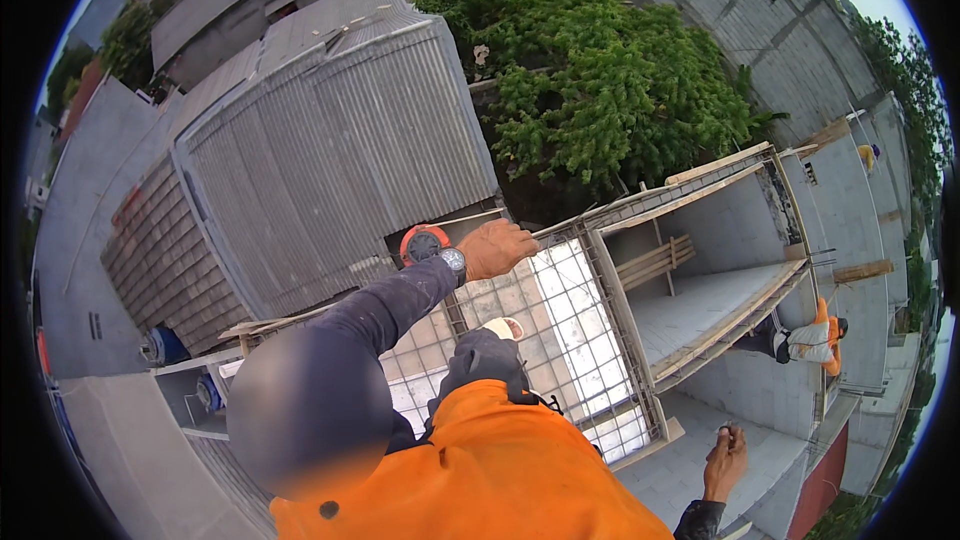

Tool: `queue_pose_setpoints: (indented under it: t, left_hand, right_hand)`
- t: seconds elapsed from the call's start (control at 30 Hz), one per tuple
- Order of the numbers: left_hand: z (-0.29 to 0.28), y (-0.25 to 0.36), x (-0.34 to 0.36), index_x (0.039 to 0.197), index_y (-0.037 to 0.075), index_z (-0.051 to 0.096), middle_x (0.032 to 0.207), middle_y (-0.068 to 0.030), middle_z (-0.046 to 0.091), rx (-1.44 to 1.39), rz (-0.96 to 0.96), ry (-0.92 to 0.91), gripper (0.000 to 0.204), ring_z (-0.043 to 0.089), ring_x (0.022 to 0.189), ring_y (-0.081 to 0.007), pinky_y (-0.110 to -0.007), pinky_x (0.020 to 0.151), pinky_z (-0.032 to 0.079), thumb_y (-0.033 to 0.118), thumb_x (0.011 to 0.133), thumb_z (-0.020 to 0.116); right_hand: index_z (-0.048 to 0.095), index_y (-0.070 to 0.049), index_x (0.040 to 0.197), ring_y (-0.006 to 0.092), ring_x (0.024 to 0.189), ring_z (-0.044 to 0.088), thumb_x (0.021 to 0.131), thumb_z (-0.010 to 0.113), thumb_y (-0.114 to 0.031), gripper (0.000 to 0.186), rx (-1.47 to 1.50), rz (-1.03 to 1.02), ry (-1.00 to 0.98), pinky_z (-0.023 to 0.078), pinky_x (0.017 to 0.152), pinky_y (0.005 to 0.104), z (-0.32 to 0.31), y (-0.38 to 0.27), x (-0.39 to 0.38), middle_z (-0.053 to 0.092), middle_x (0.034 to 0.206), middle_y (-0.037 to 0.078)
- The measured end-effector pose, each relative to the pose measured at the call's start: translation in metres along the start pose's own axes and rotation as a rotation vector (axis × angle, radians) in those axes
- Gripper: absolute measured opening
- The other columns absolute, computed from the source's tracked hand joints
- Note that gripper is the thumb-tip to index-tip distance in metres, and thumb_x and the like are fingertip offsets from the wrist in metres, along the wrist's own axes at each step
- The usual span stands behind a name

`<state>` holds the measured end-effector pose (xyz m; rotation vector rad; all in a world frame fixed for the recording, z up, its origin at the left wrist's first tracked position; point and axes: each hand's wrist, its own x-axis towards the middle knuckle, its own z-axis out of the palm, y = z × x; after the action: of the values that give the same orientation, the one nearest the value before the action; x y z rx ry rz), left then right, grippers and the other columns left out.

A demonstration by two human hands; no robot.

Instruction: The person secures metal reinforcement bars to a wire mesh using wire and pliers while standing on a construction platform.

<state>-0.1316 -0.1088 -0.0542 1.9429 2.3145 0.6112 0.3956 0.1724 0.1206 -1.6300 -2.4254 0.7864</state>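
Observation:
My left hand [497,248], with a watch and dark sleeve, reaches to the far edge of a rebar grid [590,340]; its fingers curl down, their grip hidden. Beside that wrist is a round red-and-black object [418,237], possibly a tape reel. My right hand [727,455], low at the right, pinches a small dark object too small to name. A foot in a light sandal [503,327] is at the grid, above my orange jacket [460,480].
A co-worker [815,340] in orange is at the right ledge; another person [867,156] is partly visible beyond. Timber-edged concrete slabs [710,305] step down beside the grid. A corrugated roof [330,130] and tree [610,70] lie beyond the edge, below.

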Motion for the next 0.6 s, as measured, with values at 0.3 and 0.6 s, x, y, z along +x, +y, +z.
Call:
queue_pose_setpoints:
  t: [0.3, 0.6]
  left_hand:
    - [-0.030, -0.062, -0.001, 0.119, 0.013, 0.074, 0.098, -0.0048, 0.075, 0.176, -0.311, 0.051, 0.024, 0.073, 0.088, -0.0276, -0.042, 0.079, 0.056, 0.028, 0.104, 0.062]
    - [-0.030, -0.023, 0.034, 0.129, 0.011, 0.069, 0.108, -0.0049, 0.071, 0.057, 0.092, -0.175, 0.034, 0.069, 0.094, -0.0256, -0.041, 0.084, 0.054, 0.017, 0.095, 0.066]
  right_hand:
    - [0.076, 0.004, 0.100, 0.0164, 0.065, 0.067, 0.101, 0.072, -0.024, 0.028, 0.476, 0.245, -1.155, 0.048, 0.061, 0.0309, -0.023, -0.074, -0.042, 0.071, 0.071, 0.008]
    - [0.062, -0.004, 0.093, 0.0180, 0.051, 0.058, 0.107, 0.062, -0.029, 0.029, 0.096, -0.128, 0.244, 0.041, 0.051, 0.0371, -0.031, -0.013, 0.006, 0.066, 0.067, 0.007]
